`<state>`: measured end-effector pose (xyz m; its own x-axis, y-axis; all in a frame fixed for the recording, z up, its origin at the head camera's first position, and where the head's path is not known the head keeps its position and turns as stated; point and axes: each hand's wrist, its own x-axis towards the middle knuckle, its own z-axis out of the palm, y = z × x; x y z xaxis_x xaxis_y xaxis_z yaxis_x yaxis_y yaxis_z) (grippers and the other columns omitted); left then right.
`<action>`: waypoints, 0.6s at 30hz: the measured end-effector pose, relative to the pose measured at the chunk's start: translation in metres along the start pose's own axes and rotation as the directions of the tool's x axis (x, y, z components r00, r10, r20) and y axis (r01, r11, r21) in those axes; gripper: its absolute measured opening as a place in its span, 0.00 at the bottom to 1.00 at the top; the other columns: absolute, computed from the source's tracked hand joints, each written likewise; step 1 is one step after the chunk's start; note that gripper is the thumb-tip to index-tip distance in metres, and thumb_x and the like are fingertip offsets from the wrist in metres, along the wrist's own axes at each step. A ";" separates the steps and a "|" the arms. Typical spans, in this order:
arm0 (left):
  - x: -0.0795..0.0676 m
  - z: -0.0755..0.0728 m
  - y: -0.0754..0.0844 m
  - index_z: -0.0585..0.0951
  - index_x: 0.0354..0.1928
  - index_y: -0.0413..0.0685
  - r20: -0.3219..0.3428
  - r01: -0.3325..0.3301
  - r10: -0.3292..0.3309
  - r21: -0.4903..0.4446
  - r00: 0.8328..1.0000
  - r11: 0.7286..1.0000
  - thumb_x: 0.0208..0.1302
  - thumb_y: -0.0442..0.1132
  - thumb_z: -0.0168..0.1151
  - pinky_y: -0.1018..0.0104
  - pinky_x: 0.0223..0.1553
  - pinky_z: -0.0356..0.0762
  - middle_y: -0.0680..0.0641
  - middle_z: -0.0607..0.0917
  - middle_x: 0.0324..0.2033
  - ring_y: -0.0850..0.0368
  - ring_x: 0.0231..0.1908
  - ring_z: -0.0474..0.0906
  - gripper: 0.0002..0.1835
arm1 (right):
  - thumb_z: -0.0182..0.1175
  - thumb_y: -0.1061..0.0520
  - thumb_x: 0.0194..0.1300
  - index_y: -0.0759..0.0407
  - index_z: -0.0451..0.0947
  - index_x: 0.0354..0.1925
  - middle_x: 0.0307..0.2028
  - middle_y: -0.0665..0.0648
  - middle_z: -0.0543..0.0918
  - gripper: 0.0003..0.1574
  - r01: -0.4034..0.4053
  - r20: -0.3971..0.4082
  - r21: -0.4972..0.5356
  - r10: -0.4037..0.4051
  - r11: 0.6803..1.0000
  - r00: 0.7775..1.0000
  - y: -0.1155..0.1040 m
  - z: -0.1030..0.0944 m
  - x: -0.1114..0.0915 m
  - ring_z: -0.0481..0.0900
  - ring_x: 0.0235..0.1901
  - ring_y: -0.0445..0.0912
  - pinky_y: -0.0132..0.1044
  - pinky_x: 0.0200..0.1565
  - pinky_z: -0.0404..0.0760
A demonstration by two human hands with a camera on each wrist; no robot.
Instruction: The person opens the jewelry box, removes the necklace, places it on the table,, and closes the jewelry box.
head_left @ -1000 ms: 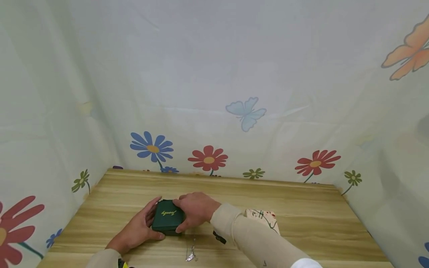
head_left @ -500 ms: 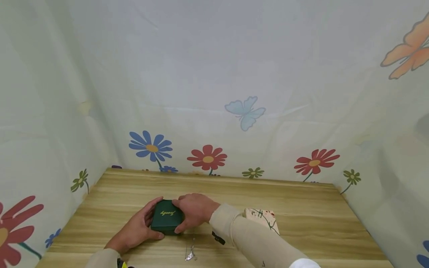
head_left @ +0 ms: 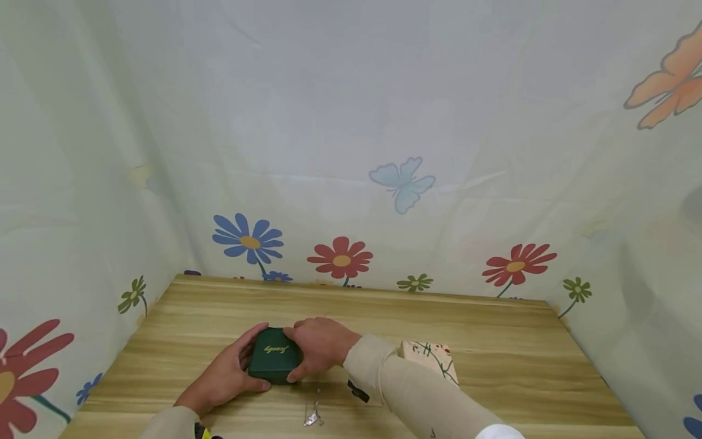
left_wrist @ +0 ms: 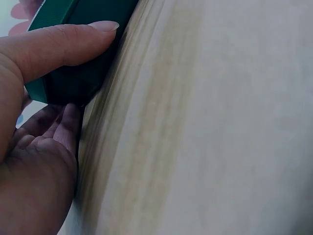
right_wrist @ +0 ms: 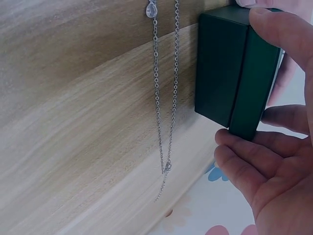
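Observation:
Between both hands, a dark green jewelry box [head_left: 275, 353] with gold lettering on its lid sits on the wooden table. My left hand [head_left: 226, 369] grips its left side, thumb along the near face and fingers round the far side. From the right, my right hand [head_left: 320, 346] holds the lid, with thumb and fingers on opposite edges. The right wrist view shows the lid down on the base, a thin seam between them. Just right of the box lies a silver necklace [right_wrist: 171, 85], its fine chain stretched out and a clear drop-shaped stone [right_wrist: 152, 9] on it.
A cream, flower-patterned flat item [head_left: 430, 360] lies on the table [head_left: 510, 366], partly behind the right sleeve [head_left: 422, 390]. Flower-printed cloth [head_left: 307, 122] surrounds the table at the back and sides.
The lid has settled lower, and the gap between it and the base has narrowed. Both hands keep their hold and have hardly moved; the necklace stays in place.

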<state>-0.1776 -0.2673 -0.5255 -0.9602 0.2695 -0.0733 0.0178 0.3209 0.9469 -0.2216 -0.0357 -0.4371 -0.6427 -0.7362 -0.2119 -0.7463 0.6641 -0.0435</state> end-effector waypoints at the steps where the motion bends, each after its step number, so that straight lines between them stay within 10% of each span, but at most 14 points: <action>1: 0.000 0.000 0.000 0.56 0.82 0.56 0.002 -0.002 0.002 -0.002 1.000 1.000 0.43 0.36 0.87 0.63 0.72 0.70 0.37 0.62 0.79 0.35 0.79 0.58 0.66 | 0.73 0.26 0.56 0.47 0.70 0.74 0.55 0.45 0.84 0.55 0.000 -0.001 0.002 0.000 1.000 1.000 0.000 0.000 0.000 0.80 0.47 0.36 0.29 0.57 0.81; 8: 0.000 0.001 -0.001 0.55 0.82 0.53 0.019 -0.021 0.022 -0.035 1.000 0.999 0.43 0.35 0.87 0.87 0.60 0.66 0.36 0.62 0.79 0.34 0.79 0.57 0.66 | 0.73 0.28 0.57 0.49 0.69 0.75 0.60 0.47 0.83 0.56 -0.014 0.006 0.062 0.013 0.998 1.000 0.000 0.003 -0.002 0.80 0.51 0.38 0.31 0.61 0.81; 18: -0.001 0.001 0.002 0.54 0.82 0.52 0.025 -0.033 0.034 -0.018 0.999 0.999 0.45 0.35 0.86 0.90 0.58 0.62 0.36 0.60 0.80 0.35 0.80 0.55 0.65 | 0.76 0.32 0.56 0.53 0.69 0.75 0.61 0.48 0.82 0.56 -0.032 -0.044 0.154 0.040 0.988 0.998 0.000 0.009 -0.005 0.80 0.52 0.39 0.29 0.58 0.80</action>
<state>-0.1759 -0.2655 -0.5237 -0.9517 0.3031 -0.0493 0.0446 0.2953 0.9544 -0.2171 -0.0309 -0.4447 -0.6787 -0.7144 -0.1703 -0.6897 0.6997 -0.1863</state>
